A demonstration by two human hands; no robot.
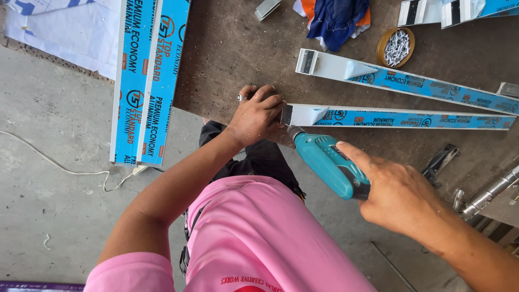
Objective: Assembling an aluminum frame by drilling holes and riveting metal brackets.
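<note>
While the person leans over the brown worktable (232, 59), the risks seem to me to come mostly from the long pieces. The aluminium bar (400, 117) with blue protective film lies flat on the table near its front edge, and only its left end is held. If the drill pushes sideways, I judge that the free right end can swing and hit the second bar (411, 81) lying just behind it. This second bar is near the small round tin of screws (396, 47), so the tin could be knocked and the screws spilled.

The teal drill (331, 165) points its tip at the cut end of the bar, very close to the left hand (258, 115). If the tip slips off the metal, it could go into the fingers; this looks to me the most serious danger. Near the table edge, the bar could also slide off.

The left arm reaches forward from the pink shirt (259, 238), and its hand presses down on the end of the bar with the fingers curled and tight over it. The right hand (397, 197) comes from the lower right, fingers wrapped around the drill's body, with the forefinger stretched along its top. I cannot see the trigger.
</note>
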